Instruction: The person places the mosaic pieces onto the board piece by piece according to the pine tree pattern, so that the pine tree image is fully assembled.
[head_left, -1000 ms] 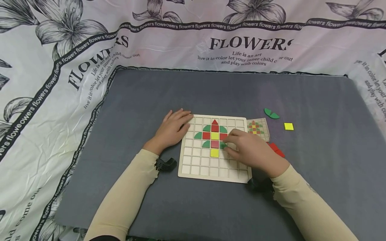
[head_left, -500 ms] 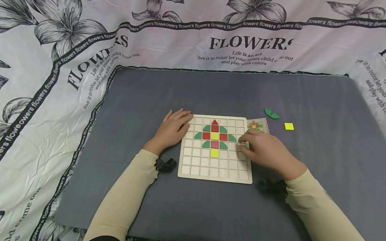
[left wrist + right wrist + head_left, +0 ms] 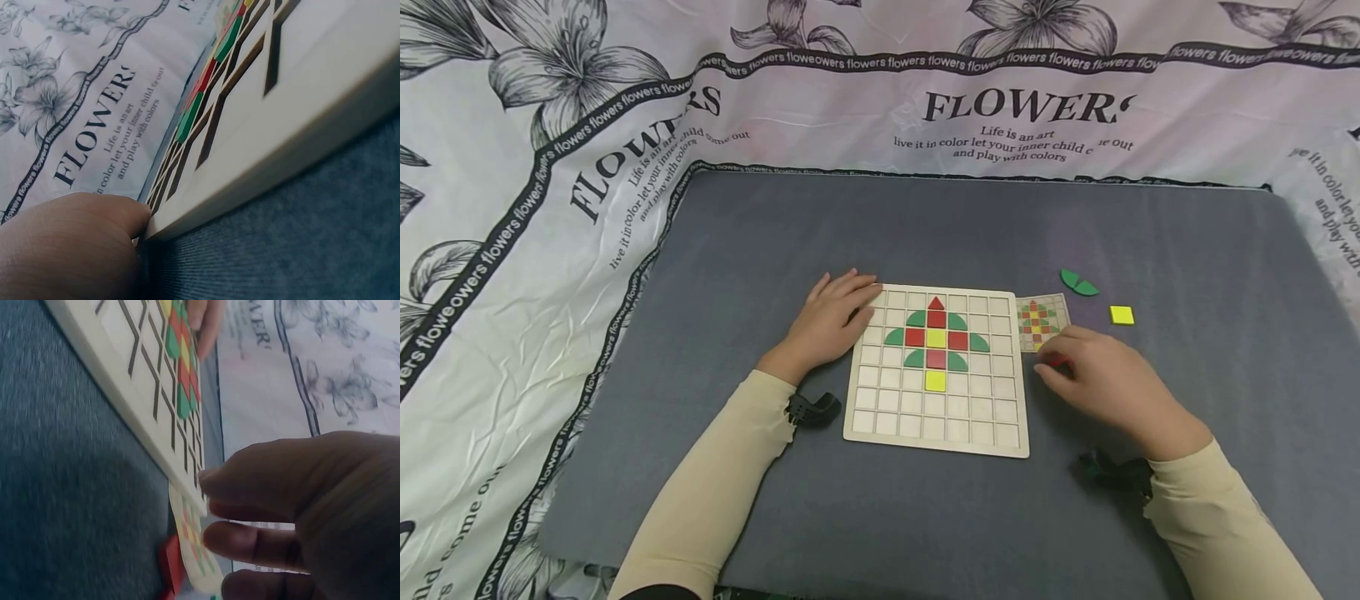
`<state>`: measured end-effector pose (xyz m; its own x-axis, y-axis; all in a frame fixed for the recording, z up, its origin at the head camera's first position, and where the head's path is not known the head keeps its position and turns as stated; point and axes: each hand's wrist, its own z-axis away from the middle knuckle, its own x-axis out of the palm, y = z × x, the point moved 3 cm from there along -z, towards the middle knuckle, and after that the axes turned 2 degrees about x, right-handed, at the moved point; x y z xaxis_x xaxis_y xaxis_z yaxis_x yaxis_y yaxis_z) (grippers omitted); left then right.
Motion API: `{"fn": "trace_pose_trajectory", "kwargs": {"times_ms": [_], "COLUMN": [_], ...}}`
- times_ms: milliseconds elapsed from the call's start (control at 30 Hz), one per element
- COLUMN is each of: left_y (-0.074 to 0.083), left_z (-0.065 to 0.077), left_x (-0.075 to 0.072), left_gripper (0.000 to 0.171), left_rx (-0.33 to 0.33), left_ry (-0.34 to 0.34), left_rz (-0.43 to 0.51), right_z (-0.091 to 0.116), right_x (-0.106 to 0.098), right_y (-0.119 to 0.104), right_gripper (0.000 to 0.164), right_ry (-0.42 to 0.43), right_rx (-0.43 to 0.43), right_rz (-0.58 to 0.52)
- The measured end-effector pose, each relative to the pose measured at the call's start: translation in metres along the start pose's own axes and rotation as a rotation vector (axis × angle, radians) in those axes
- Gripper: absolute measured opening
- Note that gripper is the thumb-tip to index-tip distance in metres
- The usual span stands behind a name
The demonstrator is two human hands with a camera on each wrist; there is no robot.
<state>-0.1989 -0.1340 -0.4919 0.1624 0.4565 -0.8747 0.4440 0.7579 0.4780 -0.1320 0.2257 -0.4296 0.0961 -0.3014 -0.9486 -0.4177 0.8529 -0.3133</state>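
Observation:
My left hand point(image 3: 827, 321) rests at the upper left edge of a wooden grid board point(image 3: 865, 421), fingers extended along the corner. Set in the grid are green quarter-circles point(image 3: 978, 342), red squares point(image 3: 914, 337), yellow squares point(image 3: 935, 381), a pinkish square point(image 3: 936, 359) and a red triangle point(image 3: 936, 303) on top. Right of the board, my right hand point(image 3: 1112, 387) hovers over red pieces point(image 3: 172, 559) on the table. Its thumb and fingers stand apart in the right wrist view, holding nothing. The hand mostly hides the red pieces in the head view.
A small pattern card point(image 3: 1055, 313) is partly tucked under the board's right edge. Beyond it lie two green quarter-circle pieces point(image 3: 1086, 288) and a loose yellow square point(image 3: 1122, 316). Everything sits on a grey table point(image 3: 775, 225), with a flower-print cloth point(image 3: 820, 100) behind.
My right hand has moved right, off the board to the red pieces beside the card. A green quarter-circle now shows in the grid where it was. The left hand stays put.

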Motion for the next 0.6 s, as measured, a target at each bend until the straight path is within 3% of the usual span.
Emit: {"fn": "trace_pose_trajectory", "kwargs": {"times_ms": [233, 600], "left_y": [-0.002, -0.001], "left_z": [0.0, 0.0], "left_x": [0.001, 0.001], "left_gripper": [0.047, 0.047], "left_rx": [-0.001, -0.005], "left_ry": [-0.002, 0.005], "left_rz": [-0.003, -0.002], "right_z": [0.007, 0.009], "right_x": [-0.001, 0.007], "right_y": [0.016, 0.023], "right_gripper": [0.009, 0.019], "right_ry": [-0.008, 0.027], "right_rx": [0.104, 0.227], "right_rz": [0.006, 0.017]}}
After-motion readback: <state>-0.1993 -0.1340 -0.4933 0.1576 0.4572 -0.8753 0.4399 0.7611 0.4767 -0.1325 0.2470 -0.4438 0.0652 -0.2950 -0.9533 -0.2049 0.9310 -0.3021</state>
